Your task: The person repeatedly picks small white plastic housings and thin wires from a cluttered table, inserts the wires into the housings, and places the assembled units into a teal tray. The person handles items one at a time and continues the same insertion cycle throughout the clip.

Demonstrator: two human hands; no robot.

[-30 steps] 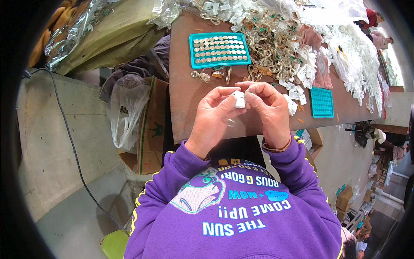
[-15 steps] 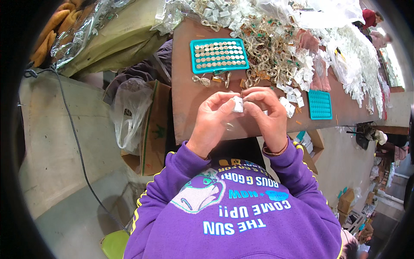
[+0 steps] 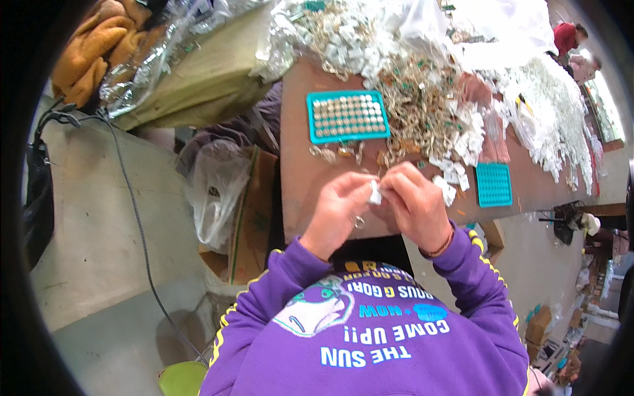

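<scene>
Your left hand (image 3: 335,210) has its thumb and forefinger closed on a small white piece (image 3: 375,193), which sits between your two hands, above the near part of the brown table (image 3: 305,198). Your right hand (image 3: 419,206) is bent inward, its thumb and forefinger drawn close together at the right side of that piece; blur and overlap hide the tips, so you cannot tell whether they grip it or something thin beside it. A small shiny loop (image 3: 358,222) hangs just under your left hand (too blurred to tell what it joins).

Beyond your hands lies a teal tray (image 3: 310,120) filled with rows of round silver discs (image 3: 349,115). Right of it, a heap of pale cords (image 3: 419,109) spreads over the table, with small green and orange bits mixed in. More white pieces (image 3: 454,173) lie loose along the heap's near edge, close to your right hand. Next to them, farther right, is a second teal tray (image 3: 494,185) with rows of hollows, and a pink cloth-like bundle (image 3: 492,138) lies just behind it. Left of the table, a clear plastic bag (image 3: 214,198) hangs beside a cardboard box (image 3: 249,224).
</scene>
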